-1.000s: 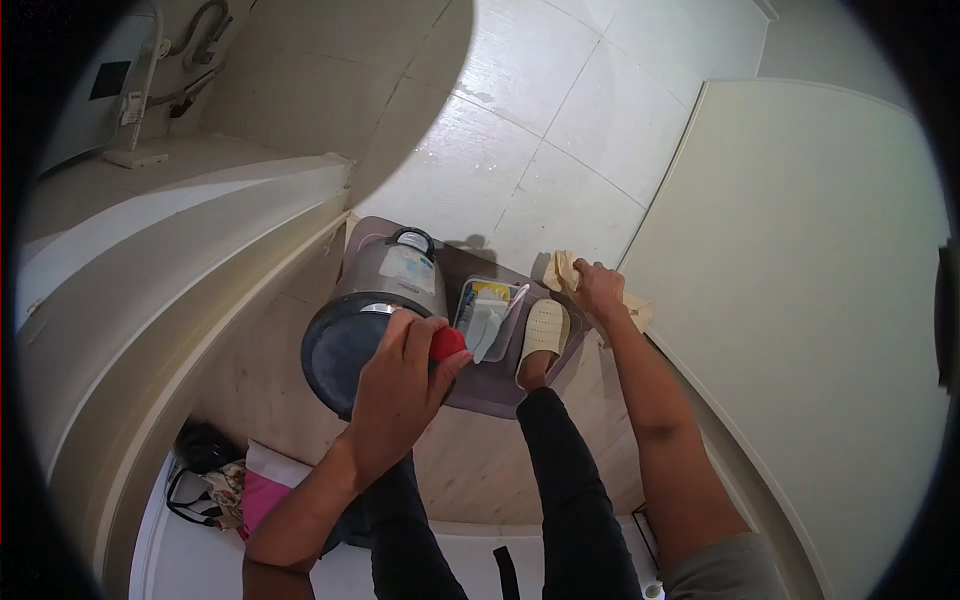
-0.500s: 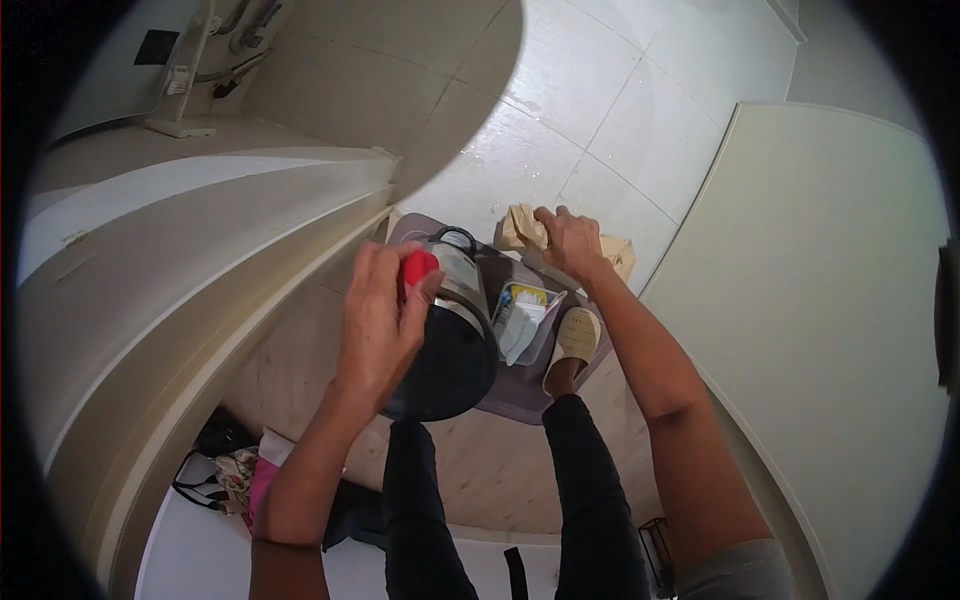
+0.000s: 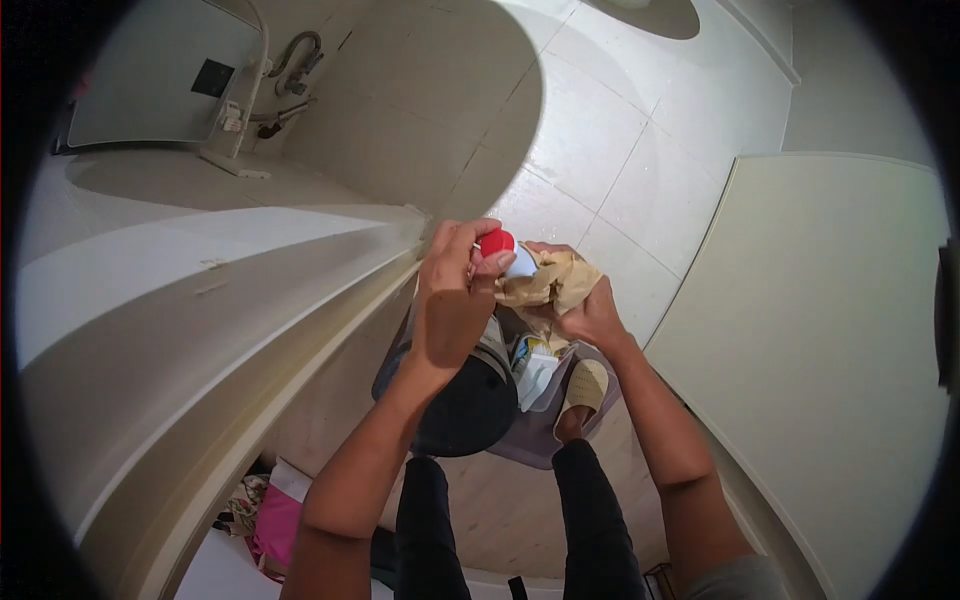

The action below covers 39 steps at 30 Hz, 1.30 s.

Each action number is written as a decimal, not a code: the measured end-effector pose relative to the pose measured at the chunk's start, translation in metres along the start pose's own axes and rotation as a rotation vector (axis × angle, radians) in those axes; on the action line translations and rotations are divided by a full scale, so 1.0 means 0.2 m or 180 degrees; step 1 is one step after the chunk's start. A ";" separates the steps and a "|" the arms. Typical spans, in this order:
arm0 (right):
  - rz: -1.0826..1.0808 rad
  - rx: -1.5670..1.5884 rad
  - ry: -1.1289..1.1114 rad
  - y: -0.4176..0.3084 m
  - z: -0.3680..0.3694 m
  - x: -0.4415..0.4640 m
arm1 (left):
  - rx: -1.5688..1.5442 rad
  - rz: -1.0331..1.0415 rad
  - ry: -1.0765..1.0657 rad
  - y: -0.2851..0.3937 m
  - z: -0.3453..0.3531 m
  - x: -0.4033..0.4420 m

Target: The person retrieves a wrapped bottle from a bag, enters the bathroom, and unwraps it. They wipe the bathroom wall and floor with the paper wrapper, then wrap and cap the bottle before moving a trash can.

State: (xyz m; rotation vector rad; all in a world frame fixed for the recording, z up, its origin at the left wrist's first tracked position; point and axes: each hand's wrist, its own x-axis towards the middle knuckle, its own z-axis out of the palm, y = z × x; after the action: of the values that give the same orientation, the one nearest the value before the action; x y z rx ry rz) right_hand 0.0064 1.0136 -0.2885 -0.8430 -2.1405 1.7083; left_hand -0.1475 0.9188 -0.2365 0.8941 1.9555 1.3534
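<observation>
Pinched in my left hand [image 3: 452, 285] is a red-capped container [image 3: 497, 243] with a whitish-blue body; its kind is not plain. The body meets the mouth of a crumpled brown paper bag [image 3: 552, 284], and how much of it sits inside is hidden. My right hand [image 3: 597, 316] grips the bag from its right side. Below my left hand stands a round bin with a black lid [image 3: 465, 412]. Beside the bin, a clear plastic box [image 3: 540, 378] holds a white item and something yellow and blue.
A slippered foot [image 3: 584, 388] rests on a greyish-purple mat [image 3: 525, 446]. White door-frame edging [image 3: 330, 305] runs along the left, and a pale panel [image 3: 800, 330] stands at right. Wet-looking tiles [image 3: 600, 150] lie ahead. Pink cloth [image 3: 278, 525] is at lower left.
My left hand has carried the red-capped container forward and right, from over the bin to the paper bag. My right hand has raised the bag and moved lower in the view.
</observation>
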 end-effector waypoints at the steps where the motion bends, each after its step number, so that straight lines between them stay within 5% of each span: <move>1: -0.0124 -0.0046 0.0020 -0.02 0.00 0.00 | 0.0283 0.0100 -0.0092 0.04 -0.02 0.00; 6: -0.0622 -0.0460 0.0077 -0.16 -0.02 0.01 | 0.0918 0.0247 0.0050 0.12 -0.06 -0.03; 19: -0.0548 -0.0757 -0.0016 -0.30 -0.09 -0.06 | 0.1213 -0.0066 0.0823 0.33 -0.18 -0.05; 26: 0.0382 0.0235 0.1596 -0.31 -0.51 -0.22 | 0.1396 -0.0016 0.0821 0.46 -0.28 -0.30; 33: 0.0274 0.1782 0.1674 -0.62 -1.02 -0.26 | 0.1135 -0.0055 0.0667 0.42 -0.32 -0.48; 36: -0.0158 0.2824 0.0930 -0.81 -0.94 -0.21 | 0.1118 -0.0069 0.0581 0.45 -0.38 -0.54; 39: -0.0078 0.3308 0.1400 -0.70 -0.91 -0.23 | 0.1126 -0.0057 0.0479 0.49 -0.44 -0.60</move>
State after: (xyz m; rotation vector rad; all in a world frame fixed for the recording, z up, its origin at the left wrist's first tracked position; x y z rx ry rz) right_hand 0.1054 1.1124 -0.0999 -0.7338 -0.7743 2.0068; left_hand -0.1249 0.8001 -0.1048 0.9528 2.3615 1.1090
